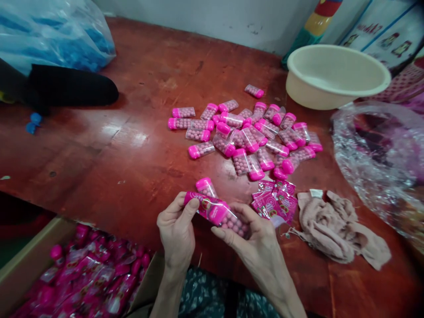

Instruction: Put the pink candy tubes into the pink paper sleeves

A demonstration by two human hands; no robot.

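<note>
Two hands [212,229] around one candy vial [228,219]

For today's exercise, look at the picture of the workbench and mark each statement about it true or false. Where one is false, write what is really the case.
1. Both hands hold one pink-capped candy tube with a pink wrapper. True: the left hand and right hand grip the candy tube and wrapper together.
2. The basin is full of tubes. False: the cream basin shows no tubes inside.
3. A pile of loose tubes lies on the red table. True.
4. The cloth is blue. False: the cloth is beige-pink.
5. The cardboard box holds pink packets. True.
</note>
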